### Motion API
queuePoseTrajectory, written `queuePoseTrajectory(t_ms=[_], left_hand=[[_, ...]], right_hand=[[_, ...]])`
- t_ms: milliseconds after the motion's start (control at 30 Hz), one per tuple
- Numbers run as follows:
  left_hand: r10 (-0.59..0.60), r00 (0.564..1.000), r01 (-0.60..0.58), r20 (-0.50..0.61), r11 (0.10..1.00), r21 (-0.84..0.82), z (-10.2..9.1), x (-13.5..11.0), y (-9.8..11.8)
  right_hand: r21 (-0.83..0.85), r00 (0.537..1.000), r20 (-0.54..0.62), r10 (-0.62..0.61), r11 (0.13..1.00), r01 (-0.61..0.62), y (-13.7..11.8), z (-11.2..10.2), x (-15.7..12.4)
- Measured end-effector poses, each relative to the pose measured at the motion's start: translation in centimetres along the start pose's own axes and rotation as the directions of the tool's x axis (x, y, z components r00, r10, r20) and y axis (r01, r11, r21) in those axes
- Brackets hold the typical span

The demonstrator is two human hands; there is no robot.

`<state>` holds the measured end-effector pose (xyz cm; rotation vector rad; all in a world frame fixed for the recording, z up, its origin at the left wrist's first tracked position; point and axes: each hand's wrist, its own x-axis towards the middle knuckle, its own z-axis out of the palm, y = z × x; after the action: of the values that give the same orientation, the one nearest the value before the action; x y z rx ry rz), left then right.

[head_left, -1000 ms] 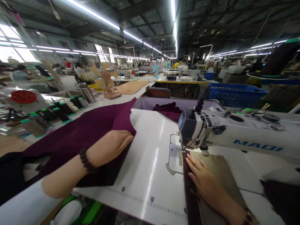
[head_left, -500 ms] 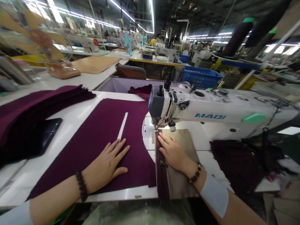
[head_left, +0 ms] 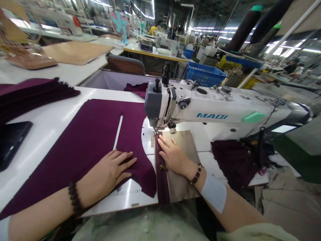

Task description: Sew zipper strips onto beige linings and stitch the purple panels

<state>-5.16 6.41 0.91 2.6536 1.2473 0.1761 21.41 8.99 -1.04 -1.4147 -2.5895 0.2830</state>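
maroon panel (head_left: pixel 85 140) lies flat on the white table (head_left: pixel 50 124), left of the sewing machine (head_left: pixel 213 110). its curved near corner sits just beside a narrow maroon strip (head_left: pixel 160 187) that runs up under the presser foot (head_left: pixel 154 132). a pale slit (head_left: pixel 117 132) shows in the panel.

left hand (head_left: pixel 110 170): palm down on the panel's near right part, fingers loosely spread, grip pinching nothing.

right hand (head_left: pixel 173 155): flat across the strip and the tan piece (head_left: pixel 184 140) beside it, fingers straight and close together, tips near the foot; grip pinching nothing. a small metal pull (head_left: pixel 163 166) shows on the strip by the heel of that hand.

assessment: the work in hand appears to be mating the panel's edge to the strip at the needle. good practice would be a flat left palm sliding the cloth without rucking it, the right hand pinning strip and tan piece square to the foot, fingertips clear of the needle, and the pull kept out of the seam line.

noted nearby: a stack of maroon pieces (head_left: pixel 32 95) at far left.
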Motion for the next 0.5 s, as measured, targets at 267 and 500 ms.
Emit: queuePoseTrajectory(t_ms=[267, 500], left_hand=[[-0.036, 0.988, 0.090, 0.149, 0.922, -0.376, -4.6, 3.4, 1.3], [0.052, 0.982, -0.001, 0.183, 0.963, -0.268, -1.8, 6.1, 4.2]], right_hand=[[0.058, 0.996, 0.032, -0.080, 0.995, 0.078, -0.2, 0.3, -2.2], [0.109, 0.998, -0.030, -0.057, 0.992, 0.060, 0.3, 2.2, -3.0]])
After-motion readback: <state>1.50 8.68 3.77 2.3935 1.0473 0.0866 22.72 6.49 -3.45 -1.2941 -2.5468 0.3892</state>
